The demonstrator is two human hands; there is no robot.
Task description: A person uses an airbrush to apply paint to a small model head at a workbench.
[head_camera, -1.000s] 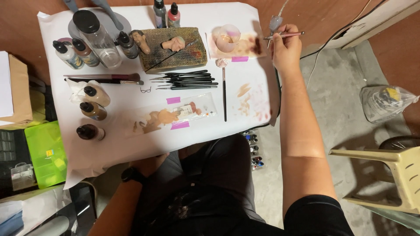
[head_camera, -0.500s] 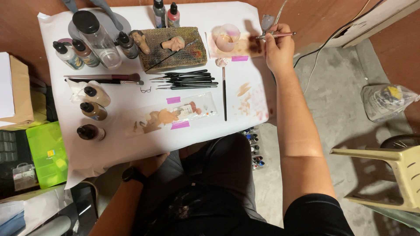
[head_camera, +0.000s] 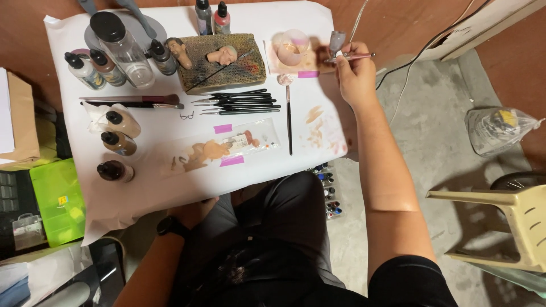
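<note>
Where white paper (head_camera: 142,187) covers table: concrete floor (head_camera: 449,142).

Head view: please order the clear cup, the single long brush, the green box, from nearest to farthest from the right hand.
From the right hand, holding the airbrush:
1. Clear cup, just left of the hand.
2. Single long brush, lower left, on the white paper.
3. Green box, far left, beside the table.

Right hand (head_camera: 355,74) at one o'clock grips airbrush (head_camera: 341,54) beside plastic cup (head_camera: 293,44); brushes (head_camera: 242,102) centre; left hand (head_camera: 196,211) at table edge, seven o'clock.
</note>
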